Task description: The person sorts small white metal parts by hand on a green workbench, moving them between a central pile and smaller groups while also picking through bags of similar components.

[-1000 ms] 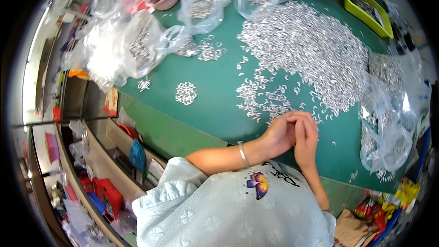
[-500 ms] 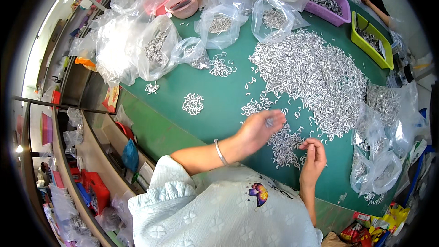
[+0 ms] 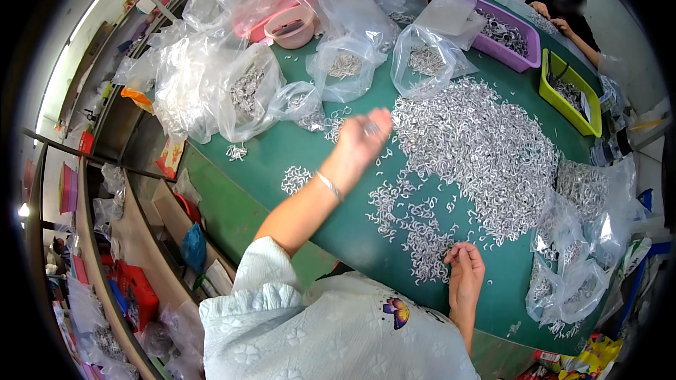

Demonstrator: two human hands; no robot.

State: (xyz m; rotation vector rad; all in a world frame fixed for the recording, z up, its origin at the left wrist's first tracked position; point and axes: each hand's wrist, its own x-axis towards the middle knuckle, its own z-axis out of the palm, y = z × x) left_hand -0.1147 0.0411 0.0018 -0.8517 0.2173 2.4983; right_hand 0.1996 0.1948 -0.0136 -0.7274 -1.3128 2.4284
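Metal clips (image 3: pixel 486 148) cover the green surface (image 3: pixel 296 148); left hand (image 3: pixel 362 137) pinches one aloft, right hand (image 3: pixel 465 271) rests loosely curled by the pile's edge.

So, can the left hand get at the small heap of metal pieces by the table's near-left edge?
Probably yes: the left hand hangs above bare green table, and the small heap lies open beside that forearm.

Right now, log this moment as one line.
left hand: raised over table, small metal part in fingers | right hand: at near edge of parts pile | bags: beyond
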